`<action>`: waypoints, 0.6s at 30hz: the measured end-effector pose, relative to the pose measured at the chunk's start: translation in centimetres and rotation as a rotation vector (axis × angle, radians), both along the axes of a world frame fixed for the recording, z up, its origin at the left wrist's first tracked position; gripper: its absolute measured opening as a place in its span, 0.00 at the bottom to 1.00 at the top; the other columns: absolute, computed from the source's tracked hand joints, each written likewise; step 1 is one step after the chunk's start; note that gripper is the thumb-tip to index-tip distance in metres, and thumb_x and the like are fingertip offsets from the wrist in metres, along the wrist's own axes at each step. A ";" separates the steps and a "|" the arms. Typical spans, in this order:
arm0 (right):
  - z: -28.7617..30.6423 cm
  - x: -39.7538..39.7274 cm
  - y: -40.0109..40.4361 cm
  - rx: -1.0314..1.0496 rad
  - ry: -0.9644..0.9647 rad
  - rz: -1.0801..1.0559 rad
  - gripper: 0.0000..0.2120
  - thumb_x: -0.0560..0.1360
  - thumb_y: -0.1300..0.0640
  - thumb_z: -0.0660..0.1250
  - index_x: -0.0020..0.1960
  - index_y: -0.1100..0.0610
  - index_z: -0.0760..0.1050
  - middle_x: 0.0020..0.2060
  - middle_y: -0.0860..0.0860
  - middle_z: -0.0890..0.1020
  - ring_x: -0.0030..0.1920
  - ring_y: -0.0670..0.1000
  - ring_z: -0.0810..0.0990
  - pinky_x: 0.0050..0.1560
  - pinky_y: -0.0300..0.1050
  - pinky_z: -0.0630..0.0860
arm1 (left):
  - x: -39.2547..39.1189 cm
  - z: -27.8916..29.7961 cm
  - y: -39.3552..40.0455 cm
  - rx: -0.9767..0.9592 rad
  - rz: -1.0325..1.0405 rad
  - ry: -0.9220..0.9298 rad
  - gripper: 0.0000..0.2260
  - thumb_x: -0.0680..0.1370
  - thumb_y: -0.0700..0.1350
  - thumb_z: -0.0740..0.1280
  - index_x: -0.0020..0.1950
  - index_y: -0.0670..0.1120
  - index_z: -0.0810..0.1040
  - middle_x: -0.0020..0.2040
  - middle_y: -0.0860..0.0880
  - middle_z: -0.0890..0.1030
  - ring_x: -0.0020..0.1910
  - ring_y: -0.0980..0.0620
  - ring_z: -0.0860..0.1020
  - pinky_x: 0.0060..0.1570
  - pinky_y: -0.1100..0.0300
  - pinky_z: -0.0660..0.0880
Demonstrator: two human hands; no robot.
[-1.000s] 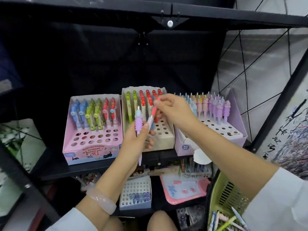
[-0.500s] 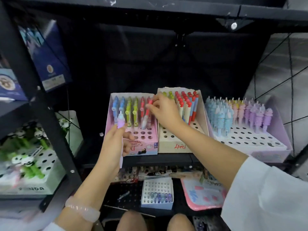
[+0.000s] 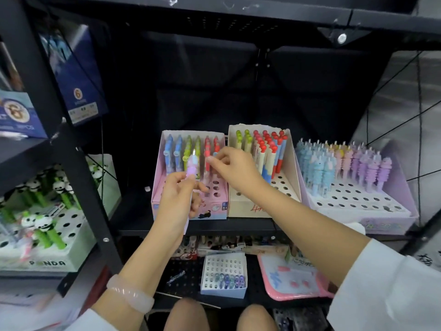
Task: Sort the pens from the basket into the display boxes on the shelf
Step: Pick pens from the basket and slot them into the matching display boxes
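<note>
Black metal shelving fills the head view, with a dark void behind the middle shelf (image 3: 214, 225) and open room above the boxes up to the next shelf overhead. Three display boxes stand in a row along this shelf's front edge: a pink box (image 3: 214, 209) toward the left, a cream box (image 3: 248, 206) touching it, and a lilac box (image 3: 386, 218) at the right end, its near corner over the shelf's edge. Left of the pink box the shelf runs bare to the black upright post (image 3: 78, 182).

The left hand (image 3: 176, 201) hangs in front of the pink box, thumb and fingers curled round a pastel pink-and-lilac pen (image 3: 192, 167) held upright, its tip rising above the fingertips in front of the box's green pens. The pen's lower end pokes out below the palm, partly hidden. The right hand (image 3: 235, 168) reaches over the seam between pink and cream boxes, thumb and forefinger pinched on a red pen (image 3: 207, 155) standing in the pink box's rear rows; the other fingers are loosely curled.

A panda-pen box (image 3: 47, 261) sits on the neighbouring shelf at left, blurred. Below, a small white box (image 3: 224, 291) and a pink board (image 3: 296, 280) lie on the lower shelf. No basket shows.
</note>
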State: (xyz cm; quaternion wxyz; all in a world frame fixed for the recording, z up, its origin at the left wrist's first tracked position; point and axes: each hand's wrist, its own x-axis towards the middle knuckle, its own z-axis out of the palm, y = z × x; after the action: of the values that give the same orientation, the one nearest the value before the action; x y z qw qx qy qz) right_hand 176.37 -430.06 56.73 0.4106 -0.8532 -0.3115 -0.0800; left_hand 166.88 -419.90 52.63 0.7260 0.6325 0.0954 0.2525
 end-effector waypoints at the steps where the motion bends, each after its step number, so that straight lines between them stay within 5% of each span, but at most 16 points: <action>1: 0.5 -0.5 -0.6 0.071 0.099 0.073 0.12 0.77 0.49 0.63 0.49 0.57 0.78 0.37 0.48 0.81 0.38 0.43 0.78 0.40 0.37 0.74 | 0.3 0.1 -0.6 0.016 -0.010 -0.010 0.03 0.81 0.45 0.57 0.49 0.48 0.68 0.30 0.55 0.79 0.20 0.59 0.66 0.19 0.66 0.61; 5: 1.3 -1.6 -3.8 0.217 0.322 0.238 0.09 0.78 0.53 0.63 0.48 0.56 0.79 0.43 0.52 0.82 0.42 0.44 0.79 0.47 0.37 0.78 | 1.3 0.6 -3.5 0.052 -0.097 -0.033 0.03 0.81 0.47 0.58 0.49 0.49 0.69 0.32 0.55 0.81 0.21 0.58 0.69 0.20 0.66 0.66; 13: 0.8 -0.8 -12.0 0.358 0.443 0.104 0.04 0.77 0.55 0.65 0.47 0.54 0.77 0.34 0.44 0.81 0.32 0.41 0.77 0.34 0.33 0.74 | 3.9 1.4 -10.8 0.102 -0.341 0.015 0.04 0.79 0.45 0.62 0.51 0.48 0.67 0.35 0.54 0.84 0.27 0.55 0.78 0.29 0.63 0.76; 16: 1.0 0.1 -15.6 0.442 0.406 -0.017 0.06 0.76 0.55 0.65 0.50 0.56 0.76 0.38 0.47 0.81 0.39 0.44 0.80 0.43 0.38 0.78 | 5.2 1.8 -13.4 0.175 -0.384 0.043 0.12 0.77 0.48 0.65 0.57 0.47 0.67 0.39 0.52 0.82 0.39 0.53 0.81 0.43 0.60 0.78; 18: 1.5 0.9 -18.5 0.510 0.333 -0.107 0.04 0.77 0.55 0.64 0.49 0.55 0.74 0.37 0.47 0.81 0.39 0.44 0.79 0.43 0.37 0.78 | 5.9 1.8 -14.8 0.265 -0.396 0.043 0.14 0.77 0.49 0.65 0.60 0.49 0.67 0.47 0.55 0.79 0.49 0.59 0.78 0.49 0.69 0.74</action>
State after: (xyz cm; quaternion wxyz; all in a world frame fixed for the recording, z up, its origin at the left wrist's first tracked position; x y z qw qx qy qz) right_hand 177.30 -448.54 58.23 0.6522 -0.7391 -0.1645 -0.0363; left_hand 172.82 -434.68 54.44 0.6698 0.7338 -0.0489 0.1019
